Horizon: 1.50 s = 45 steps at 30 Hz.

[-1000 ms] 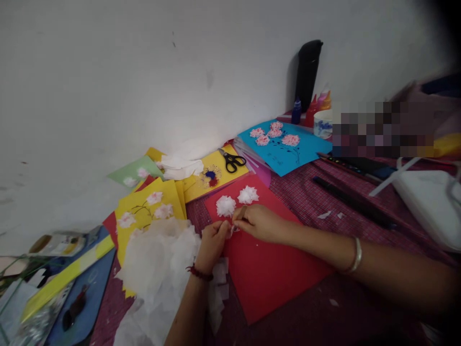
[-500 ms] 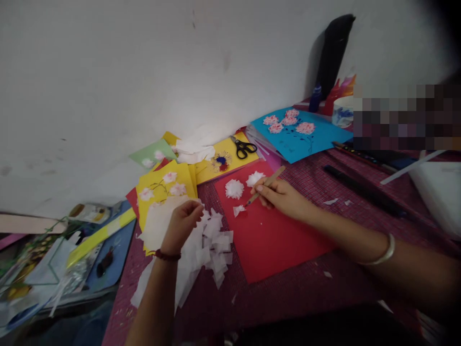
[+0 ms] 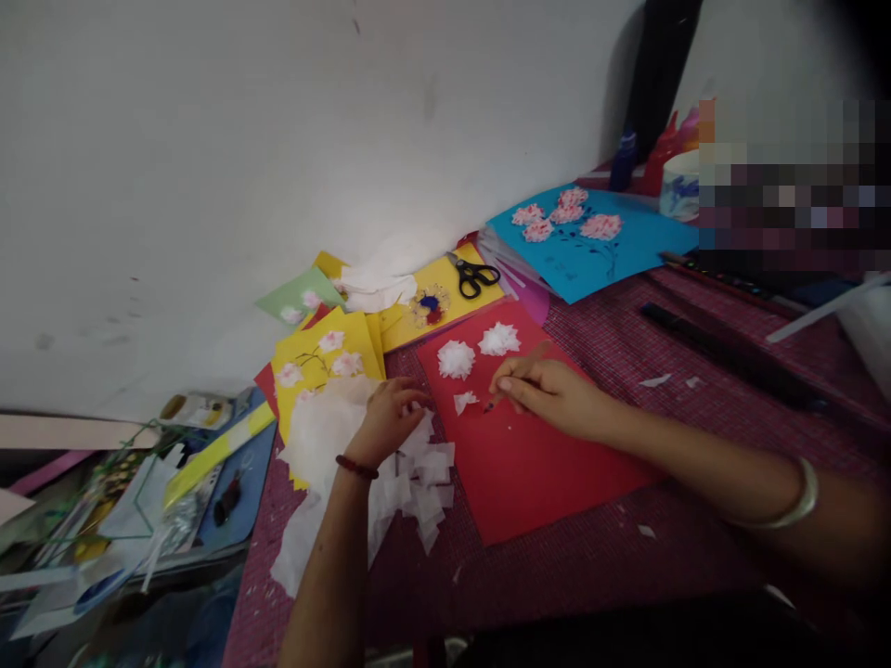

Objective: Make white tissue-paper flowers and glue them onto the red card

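Right hand [image 3: 544, 388] has the slim wooden stick [image 3: 538, 351] pinched like a pencil, dark tip aimed down at the red sheet [image 3: 549, 478]. The small white tissue tuft [image 3: 464, 402] sits on that sheet, just left of the tip and not touching it as far as I can tell. Left hand [image 3: 391, 415] is loose, fingers a bit spread and bent, with nothing I can see in it. It's over the big heap of white tissue [image 3: 327, 431], with the cut tissue squares [image 3: 428, 478] just beyond its fingertips on the right.

Two full white tissue flowers [image 3: 456, 359] [image 3: 499, 339] sit just past the right hand's fingertips, on the far side of the tuft.

My two cents: pack the pieces tight at the center so the tuft fluffs up like those two. Wrap each square snugly over the tip, press straight down, then ease the stick out without dragging. Pick up one square at a time with the left, and keep the right wrist off the finished flowers so they don't get squashed.
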Each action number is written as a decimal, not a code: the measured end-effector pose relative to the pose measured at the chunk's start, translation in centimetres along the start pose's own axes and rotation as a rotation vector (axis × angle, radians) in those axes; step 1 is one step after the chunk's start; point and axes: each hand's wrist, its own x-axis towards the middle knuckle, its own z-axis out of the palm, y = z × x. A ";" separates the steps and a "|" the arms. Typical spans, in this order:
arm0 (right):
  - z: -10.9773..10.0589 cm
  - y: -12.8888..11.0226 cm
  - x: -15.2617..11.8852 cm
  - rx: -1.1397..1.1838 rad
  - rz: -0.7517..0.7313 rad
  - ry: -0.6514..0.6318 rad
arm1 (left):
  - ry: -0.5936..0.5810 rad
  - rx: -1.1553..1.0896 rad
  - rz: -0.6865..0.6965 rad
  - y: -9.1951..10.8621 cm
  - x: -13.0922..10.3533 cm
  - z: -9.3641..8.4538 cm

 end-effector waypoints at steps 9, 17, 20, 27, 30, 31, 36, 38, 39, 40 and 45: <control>0.4 -0.9 -0.5 0.136 0.021 -0.018 | 0.207 -0.247 -0.159 3.4 -4.3 -3.2; 2.4 -2.0 -1.4 0.282 0.081 -0.055 | 0.092 -0.780 -0.427 3.9 -7.1 0.3; 2.9 -2.5 -1.9 0.290 0.063 -0.063 | 0.072 -0.857 -0.396 4.6 -6.6 1.0; 2.5 -2.9 -2.2 0.190 0.005 0.086 | 0.071 -0.917 -0.301 6.0 -4.6 1.4; 2.8 -2.5 -1.8 0.226 0.055 0.092 | 0.063 -0.932 -0.279 6.2 -4.9 1.4; 3.0 -2.3 -1.7 0.255 0.082 0.076 | 0.059 -0.941 -0.270 6.4 -5.1 1.3; 4.3 -2.2 -2.0 0.349 0.146 -0.013 | 0.025 -1.008 -0.247 8.0 -5.5 1.5; 4.4 -2.1 -2.2 0.356 0.152 -0.021 | 0.027 -1.051 -0.261 8.4 -5.3 1.8; 4.4 -2.1 -2.3 0.359 0.158 -0.020 | 0.022 -1.078 -0.269 8.5 -5.2 1.9; 4.3 -2.0 -2.3 0.363 0.165 -0.018 | 0.014 -1.105 -0.278 8.4 -5.2 2.1; 4.3 -1.4 -2.0 0.377 0.191 -0.019 | -0.100 -1.129 -0.301 7.6 -5.3 2.9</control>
